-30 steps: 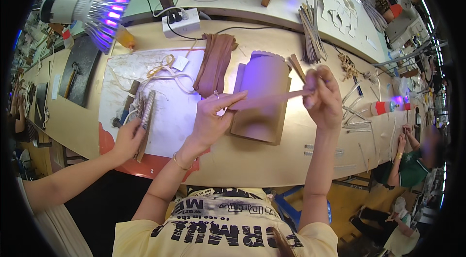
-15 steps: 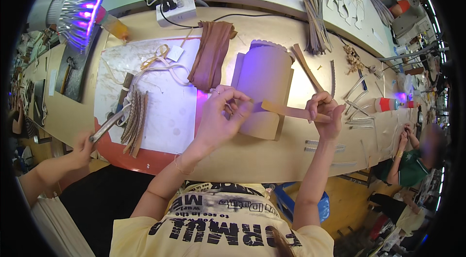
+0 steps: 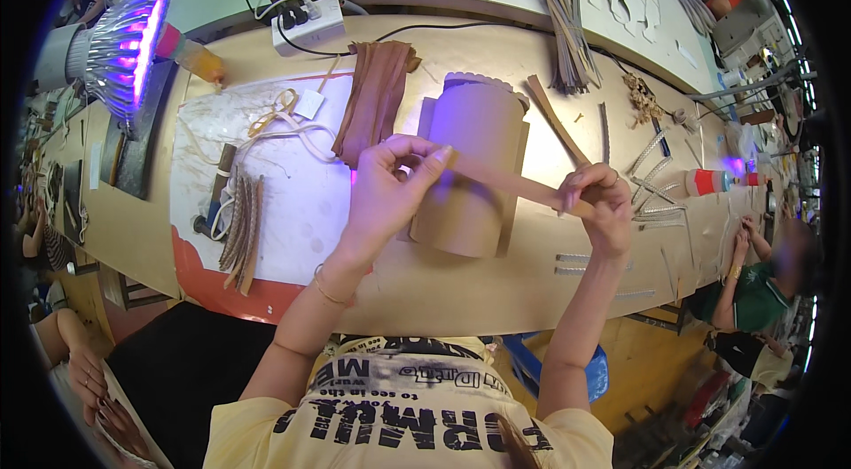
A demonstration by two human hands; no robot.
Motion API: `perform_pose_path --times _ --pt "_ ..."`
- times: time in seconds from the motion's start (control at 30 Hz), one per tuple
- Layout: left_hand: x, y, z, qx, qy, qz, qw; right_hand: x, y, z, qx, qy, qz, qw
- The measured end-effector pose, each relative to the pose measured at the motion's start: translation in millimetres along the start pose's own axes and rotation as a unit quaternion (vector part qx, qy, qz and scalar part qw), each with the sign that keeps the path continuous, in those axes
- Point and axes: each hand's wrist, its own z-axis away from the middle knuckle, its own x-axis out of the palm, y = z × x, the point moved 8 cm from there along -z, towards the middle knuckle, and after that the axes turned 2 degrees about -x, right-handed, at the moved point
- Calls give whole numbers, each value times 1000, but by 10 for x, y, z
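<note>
A flat tan strip (image 3: pixel 510 182), apparently leather, is stretched between my two hands. My left hand (image 3: pixel 390 185) pinches its left end between thumb and fingertips. At the other end, the fingers of my right hand (image 3: pixel 601 203) are closed round the strip. Beneath it stands a curved brown block (image 3: pixel 474 128) with a scalloped far edge, lit purple on its left side. Just beyond my left hand lies a stack of reddish-brown leather pieces (image 3: pixel 377 97).
Braided strips (image 3: pixel 244 230) lie on a white board (image 3: pixel 292 203) at left. A lamp (image 3: pixel 133 48) glows purple at far left. Pale strip bundles (image 3: pixel 569 35), silvery braids (image 3: pixel 656 190) and a power strip (image 3: pixel 308 24) surround the block. Another person's hands (image 3: pixel 93 380) rest at lower left.
My left hand has closed on the strip's left end, which was loose before. The strip is now taut. The person at left has drawn their hand and a shiny tool away from the table.
</note>
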Motion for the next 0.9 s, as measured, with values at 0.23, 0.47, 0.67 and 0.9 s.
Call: perform_pose_path --times 0.23,0.47,0.67,0.9 --pt "-225 419 126 282 79 -76 953 -13 84 6 26 137 183 973" --pt "32 681 967 628 -38 -317 710 -75 212 180 25 143 303 942" --pt "110 582 1050 670 -86 -322 663 415 -17 270 -77 69 485 869" --pt "139 641 952 620 -73 -280 729 1012 22 230 -98 -27 508 855"
